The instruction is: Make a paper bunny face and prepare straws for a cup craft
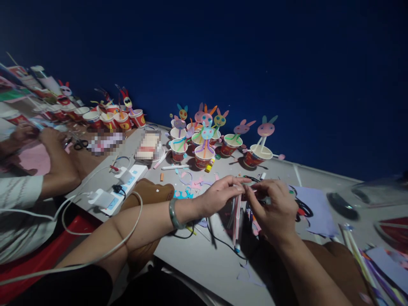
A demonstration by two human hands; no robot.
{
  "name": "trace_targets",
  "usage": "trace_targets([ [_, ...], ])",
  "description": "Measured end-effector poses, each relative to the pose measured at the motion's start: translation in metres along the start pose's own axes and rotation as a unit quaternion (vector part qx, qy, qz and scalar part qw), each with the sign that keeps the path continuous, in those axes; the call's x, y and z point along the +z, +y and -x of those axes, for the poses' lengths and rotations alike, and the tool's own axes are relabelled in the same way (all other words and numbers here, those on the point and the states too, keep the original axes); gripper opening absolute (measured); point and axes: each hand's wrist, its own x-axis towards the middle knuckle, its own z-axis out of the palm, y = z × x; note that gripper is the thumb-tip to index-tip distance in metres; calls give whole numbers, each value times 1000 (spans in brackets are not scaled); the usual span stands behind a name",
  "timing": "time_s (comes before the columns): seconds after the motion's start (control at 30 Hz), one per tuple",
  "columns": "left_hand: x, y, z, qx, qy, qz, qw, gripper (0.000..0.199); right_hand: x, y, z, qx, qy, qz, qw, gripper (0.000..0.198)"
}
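My left hand (223,195), with a green bangle (174,213) at the wrist, is closed in a pinch over the white table. Several thin pink-and-white strips (236,221) hang down from its fingertips; their exact kind is hard to make out. Close against it, my right hand (274,208) has thumb and fingers pressed together at the strips' upper end. Whatever lies between the right fingertips is hidden. Behind the hands, paper cups hold rabbit-faced paper figures, among them a pink rabbit (266,129) in a red cup (254,159).
Paper scraps (196,182), a yellow glue stick (209,165) and a white pen (175,168) lie on the table. At left are a power strip (129,182) with cables, a phone (148,145), black scissors (80,145) and a co-worker's arms (60,157). Purple paper (315,208) lies right.
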Motion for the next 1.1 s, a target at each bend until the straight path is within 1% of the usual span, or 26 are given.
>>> trace_targets([
  [0.2, -1, -2, -1, -5, 4, 6, 1000, 28, 1, 0, 0, -14, -28, 14, 999, 9],
  [0.4, -2, 3, -1, -15, 4, 10, 1000, 28, 3, 3, 0, -14, -34, 2, 999, 13],
  [0.53, -2, 8, -3, -35, -2, 32, 999, 30, 1, 5, 1, 17, -32, 9, 999, 11],
  [0.63, -3, 10, -5, -51, 2, 28, 998, 28, -1, 6, 0, 30, -29, 8, 999, 9],
  [0.8, -6, 13, -7, -66, 10, 25, 997, 23, -4, 8, -2, 19, -30, -31, 999, 11],
  [0.93, -7, 17, -7, -71, 2, 28, 997, 22, -6, 12, -4, 23, -47, -72, 996, 6],
  [1.1, -9, 21, -8, -68, -10, 35, 997, 22, -9, 17, -8, -6, -60, -125, 990, 7],
])
